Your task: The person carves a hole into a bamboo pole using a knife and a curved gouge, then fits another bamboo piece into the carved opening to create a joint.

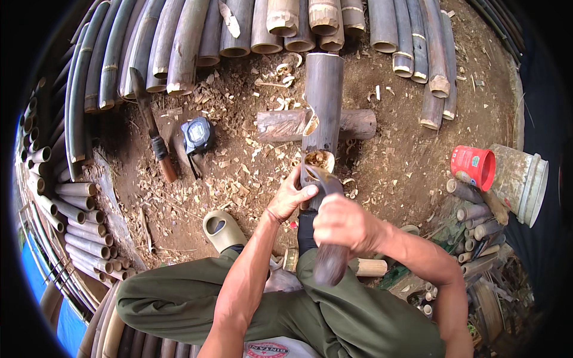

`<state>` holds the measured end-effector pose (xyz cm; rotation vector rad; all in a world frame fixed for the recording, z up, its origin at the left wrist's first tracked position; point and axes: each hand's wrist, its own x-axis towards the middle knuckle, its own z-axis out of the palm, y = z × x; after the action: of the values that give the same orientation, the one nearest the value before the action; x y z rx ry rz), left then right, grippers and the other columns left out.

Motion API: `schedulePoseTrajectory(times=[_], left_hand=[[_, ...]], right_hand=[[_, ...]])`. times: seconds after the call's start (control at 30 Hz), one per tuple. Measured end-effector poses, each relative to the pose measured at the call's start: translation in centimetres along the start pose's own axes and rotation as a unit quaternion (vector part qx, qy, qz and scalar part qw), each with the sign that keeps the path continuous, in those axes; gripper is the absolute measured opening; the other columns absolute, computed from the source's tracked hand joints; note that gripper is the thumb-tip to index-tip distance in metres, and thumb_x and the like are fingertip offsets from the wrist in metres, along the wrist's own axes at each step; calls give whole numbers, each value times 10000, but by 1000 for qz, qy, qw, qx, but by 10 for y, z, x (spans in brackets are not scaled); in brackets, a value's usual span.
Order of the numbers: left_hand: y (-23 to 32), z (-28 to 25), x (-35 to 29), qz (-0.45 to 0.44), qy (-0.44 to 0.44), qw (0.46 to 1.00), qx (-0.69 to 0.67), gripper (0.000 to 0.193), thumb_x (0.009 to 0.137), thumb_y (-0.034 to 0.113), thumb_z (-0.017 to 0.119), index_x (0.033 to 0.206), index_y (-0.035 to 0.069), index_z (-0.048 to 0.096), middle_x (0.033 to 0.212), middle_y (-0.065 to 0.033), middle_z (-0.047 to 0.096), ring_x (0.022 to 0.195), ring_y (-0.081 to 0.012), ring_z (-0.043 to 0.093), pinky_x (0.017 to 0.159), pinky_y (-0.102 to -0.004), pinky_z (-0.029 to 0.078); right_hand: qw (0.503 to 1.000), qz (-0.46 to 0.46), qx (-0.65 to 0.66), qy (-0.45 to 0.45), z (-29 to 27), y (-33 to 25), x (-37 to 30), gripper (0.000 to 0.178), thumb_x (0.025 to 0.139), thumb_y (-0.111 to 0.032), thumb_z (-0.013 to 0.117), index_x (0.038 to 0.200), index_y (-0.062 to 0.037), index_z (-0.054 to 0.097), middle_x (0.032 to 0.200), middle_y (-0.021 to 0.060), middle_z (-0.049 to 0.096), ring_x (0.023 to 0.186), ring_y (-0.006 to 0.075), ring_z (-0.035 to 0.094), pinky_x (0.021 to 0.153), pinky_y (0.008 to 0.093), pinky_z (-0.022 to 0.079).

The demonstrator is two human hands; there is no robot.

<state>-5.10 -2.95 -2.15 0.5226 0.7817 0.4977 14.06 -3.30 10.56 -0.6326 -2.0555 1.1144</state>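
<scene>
A dark bamboo tube [323, 98] lies across a short wooden log [280, 124], its open near end filled with pale shavings. My left hand [290, 196] grips the near end of the tube from the left. My right hand [345, 225] is closed around the dark wooden handle of a knife [330, 262], whose blade reaches up to the tube's rim. Both forearms come in from below, over my green trousers.
Rows of cut bamboo poles [179, 42] lie at the back and along the left. A machete [150, 122] and a tape measure [197, 135] rest on the chip-strewn dirt. A red cup [474, 166] and grey bucket [525, 179] stand at right. A sandal [222, 230] is near my knee.
</scene>
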Motion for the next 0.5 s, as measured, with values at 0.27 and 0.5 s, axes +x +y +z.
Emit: schedulePoseTrajectory(times=[0.27, 0.5], left_hand=[[-4, 4, 2, 0, 19, 1000, 11, 907, 795, 364, 845, 1490, 37, 363, 1299, -81, 597, 1167, -157, 559, 1024, -330, 447], [2, 15, 4, 8, 99, 994, 40, 626, 882, 358, 769, 1351, 20, 530, 1176, -57, 659, 1040, -117, 588, 957, -296, 469]], right_hand=[[995, -29, -55, -83, 27, -3, -20, 179, 724, -187, 644, 861, -83, 597, 765, 10, 471, 739, 192, 529, 766, 369, 450], [983, -54, -139, -111, 30, 19, -24, 147, 724, -199, 631, 816, -102, 572, 733, -7, 437, 708, 165, 508, 716, 338, 428]])
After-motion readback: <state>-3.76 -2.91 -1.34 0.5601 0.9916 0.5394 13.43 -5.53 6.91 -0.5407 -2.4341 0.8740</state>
